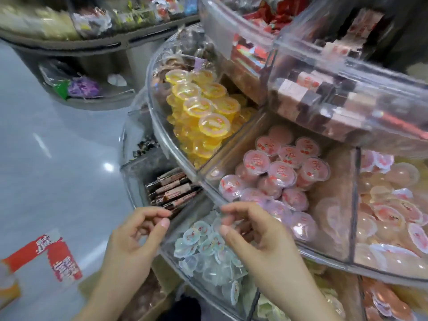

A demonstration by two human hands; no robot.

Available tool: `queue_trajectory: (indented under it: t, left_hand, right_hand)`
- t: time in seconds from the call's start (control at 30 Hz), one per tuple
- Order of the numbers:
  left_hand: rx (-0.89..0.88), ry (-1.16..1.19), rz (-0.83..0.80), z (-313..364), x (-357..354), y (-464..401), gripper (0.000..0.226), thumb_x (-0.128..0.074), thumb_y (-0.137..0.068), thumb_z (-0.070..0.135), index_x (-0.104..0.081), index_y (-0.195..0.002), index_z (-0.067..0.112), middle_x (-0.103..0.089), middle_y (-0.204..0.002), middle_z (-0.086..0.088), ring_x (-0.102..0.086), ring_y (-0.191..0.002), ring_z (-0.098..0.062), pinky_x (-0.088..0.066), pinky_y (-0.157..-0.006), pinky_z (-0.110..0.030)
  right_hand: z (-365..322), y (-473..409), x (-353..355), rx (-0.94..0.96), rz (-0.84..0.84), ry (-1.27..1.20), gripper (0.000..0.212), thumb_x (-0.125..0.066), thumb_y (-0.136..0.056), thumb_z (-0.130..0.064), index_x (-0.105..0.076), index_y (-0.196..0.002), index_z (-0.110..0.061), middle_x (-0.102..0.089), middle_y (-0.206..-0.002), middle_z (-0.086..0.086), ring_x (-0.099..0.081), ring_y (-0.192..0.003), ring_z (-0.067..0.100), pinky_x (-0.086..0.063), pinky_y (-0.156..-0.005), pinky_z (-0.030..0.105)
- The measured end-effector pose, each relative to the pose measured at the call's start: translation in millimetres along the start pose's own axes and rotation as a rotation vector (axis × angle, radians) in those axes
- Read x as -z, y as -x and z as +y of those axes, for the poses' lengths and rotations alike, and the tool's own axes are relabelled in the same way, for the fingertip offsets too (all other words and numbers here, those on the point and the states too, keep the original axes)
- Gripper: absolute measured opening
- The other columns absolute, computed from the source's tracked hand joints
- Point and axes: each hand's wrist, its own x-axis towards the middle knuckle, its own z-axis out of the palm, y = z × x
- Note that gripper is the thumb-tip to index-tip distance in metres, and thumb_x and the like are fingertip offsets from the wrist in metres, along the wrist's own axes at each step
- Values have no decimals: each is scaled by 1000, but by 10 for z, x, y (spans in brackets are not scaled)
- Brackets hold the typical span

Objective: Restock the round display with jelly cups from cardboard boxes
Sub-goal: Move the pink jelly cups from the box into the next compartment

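Pink jelly cups [275, 177]: stacked in the middle-tier compartment of the round display [208, 184], directly above your hands.
Yellow jelly cups [203, 112]: compartment left of the pink cups, same tier.
Pale blue jelly cups [206, 246]: lower tier, below the pink cups, between your hands.
Left hand [132, 239]: grip released, fingers loosely curled, holding nothing, just below the display rim.
Right hand [252, 230]: grip released, fingers loosely curled, empty, at the rim in front of the pink cups.
Cardboard box [46, 258]: red-and-white print, on the floor, left of your left hand.
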Motion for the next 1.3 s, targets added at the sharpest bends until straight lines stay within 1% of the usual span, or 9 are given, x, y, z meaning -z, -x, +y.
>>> queue_trajectory:
  t: [0.2,0.37,0.53,0.67,0.77,0.87,1.03,1.2,1.3]
  left_hand:
    - [351,72,232,-1398,630,693,39,-62,-82,0,-68,-77,39,-69,-75,10,-61,-68,4,-46,-64,-5]
    - [736,-62,330,-2869,936,1249,30,-56,-89,-1,-61,-82,27,-64,-80,5,-59,-73,-5,-41,-62,-3]
    - [1028,-69,320,-4159,1029,1586,26,-52,-91,3,-58,-83,27,-60,-82,5,-55,-76,-13,-39,-62,-11]
    - [1070,-184,139,-5156,1051,1549,15,-55,-88,6,-62,-95,17,-61,-85,2,-52,-69,-5,-37,-55,-5]
    - [1041,-192,-8,-5901,1036,1404,15,-57,-87,7,-62,-100,11,-60,-89,0,-55,-77,-12,-38,-58,-6]
    - [971,-327,-158,-6601,933,1275,20,-60,-85,11,-61,-105,10,-62,-98,-5,-59,-91,-20,-40,-74,-19]
    - [938,-465,-293,-7504,525,1094,50,-64,-83,23,-47,-129,13,-46,-131,-16,-48,-119,-33,-39,-101,-34]
    - [882,-698,-405,-7998,74,925,69,-58,-85,45,-31,-141,14,-51,-130,-16,-55,-112,-34,-46,-86,-37]
    - [854,-761,-357,-8112,1,907,67,-54,-88,36,-25,-143,9,-48,-131,-16,-55,-111,-34,-47,-84,-39]
  right_hand:
    - [642,20,-1310,-127,-467,-2,27,-65,-81,-12,-60,-91,-36,-61,-77,-17,-51,-61,-2,-40,-59,9]
    - [1846,92,-2454,-449,-757,251,16,-58,-88,-25,-55,-104,-30,-55,-83,-12,-51,-71,4,-42,-67,15]
    - [3232,30,-3287,-669,-827,476,24,-52,-90,-13,-57,-114,-11,-51,-74,-10,-51,-73,10,-36,-60,14]
    - [4374,-227,-3863,-702,-812,638,22,-53,-89,-9,-59,-110,-6,-55,-76,-1,-50,-65,14,-34,-51,19]
    - [5197,-440,-4280,-667,-804,669,21,-58,-88,-13,-61,-107,-4,-57,-81,-2,-53,-67,13,-40,-58,15]
    - [5931,-572,-4638,-569,-886,837,26,-57,-88,-22,-63,-107,-5,-67,-107,14,-61,-101,31,-46,-84,31]
    - [6755,-599,-4966,-315,-1117,1385,38,-41,-94,-16,-41,-132,-8,-40,-138,17,-40,-125,33,-38,-99,38]
    - [7116,-527,-5301,-114,-1186,1637,36,-32,-95,-4,-44,-129,0,-50,-132,20,-51,-118,39,-49,-86,46]
    - [7189,-537,-5381,55,-1306,1745,34,-38,-90,3,-57,-118,0,-58,-124,19,-57,-107,43,-51,-66,49]
